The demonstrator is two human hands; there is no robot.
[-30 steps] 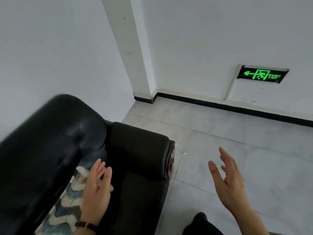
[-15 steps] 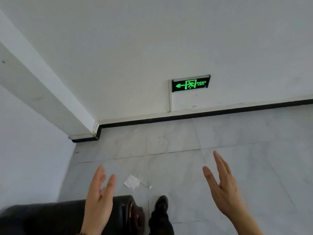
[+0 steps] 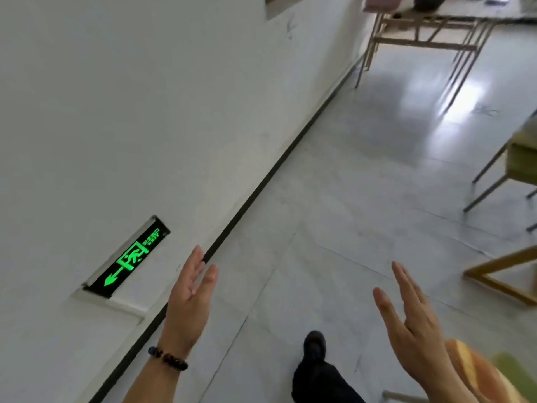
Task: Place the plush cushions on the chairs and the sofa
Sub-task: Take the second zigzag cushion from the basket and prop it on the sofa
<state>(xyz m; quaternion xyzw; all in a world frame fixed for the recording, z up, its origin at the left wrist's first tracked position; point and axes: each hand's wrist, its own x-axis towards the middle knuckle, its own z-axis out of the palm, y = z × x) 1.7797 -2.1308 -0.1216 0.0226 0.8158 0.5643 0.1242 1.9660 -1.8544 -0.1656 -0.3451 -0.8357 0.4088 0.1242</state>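
Walking: mid-stride beside the wall, it seems, with one dark shoe (image 3: 315, 343) forward on the pale floor.
Left hand (image 3: 189, 301): fingers straight, palm turned inward, holding nothing (a bead bracelet (image 3: 168, 359) sits at the wrist).
Right hand (image 3: 412, 324): flat and empty too.
Cushion (image 3: 482, 376): orange-brown plush at the lower right corner, just beside the right forearm and cut off by the frame edge.
Key relation: it lies right of and below the right hand, with its long axis apparently running alongside that forearm. The right hand is far nearer than the left.
Chair (image 3: 521, 158): green seat at the right edge, well apart from both hands.
Count: two hands, one certain cushion (a green blur next to it is too smeared to name), one chair, no sofa in view.
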